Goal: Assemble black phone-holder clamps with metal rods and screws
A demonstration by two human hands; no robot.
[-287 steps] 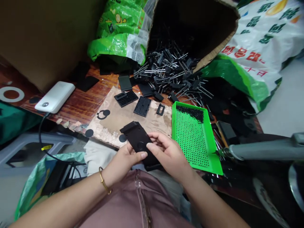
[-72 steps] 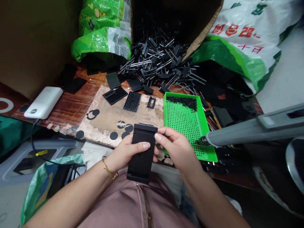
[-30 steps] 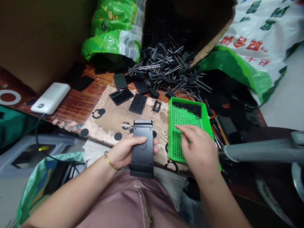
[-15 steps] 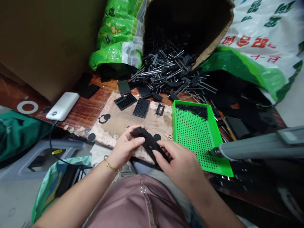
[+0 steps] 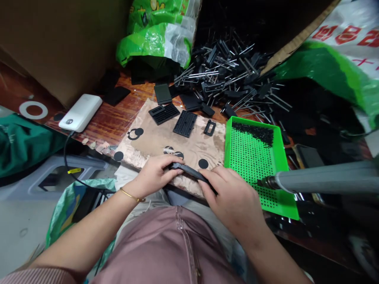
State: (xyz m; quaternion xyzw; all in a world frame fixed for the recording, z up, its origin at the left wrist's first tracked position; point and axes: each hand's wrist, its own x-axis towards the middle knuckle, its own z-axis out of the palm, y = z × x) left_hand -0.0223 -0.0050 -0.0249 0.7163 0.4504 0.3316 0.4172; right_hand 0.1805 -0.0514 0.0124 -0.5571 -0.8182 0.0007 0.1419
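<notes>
Both hands hold a flat black plastic plate (image 5: 189,171), seen edge-on, low over the near edge of a brown cardboard sheet (image 5: 154,138). My left hand (image 5: 155,175) pinches its left end with thumb and fingers. My right hand (image 5: 233,197) is closed around its right end, knuckles up. A gold bangle circles the left wrist. Round black stickers (image 5: 203,163) lie on the sheet close to the plate. A green perforated tray (image 5: 251,157) with small black bits at its far end sits just right of my right hand.
Black grille pieces (image 5: 185,123) lie further back on the sheet. A heap of black parts with metal pins (image 5: 227,79) spills from a cardboard box. A white power bank (image 5: 80,113) lies left. A grey tool (image 5: 319,181) reaches in from the right. Green bags stand behind.
My right hand left the green tray and took the plate's right end. The plate turned from face-up to edge-on and came down toward the cardboard sheet's near edge.
</notes>
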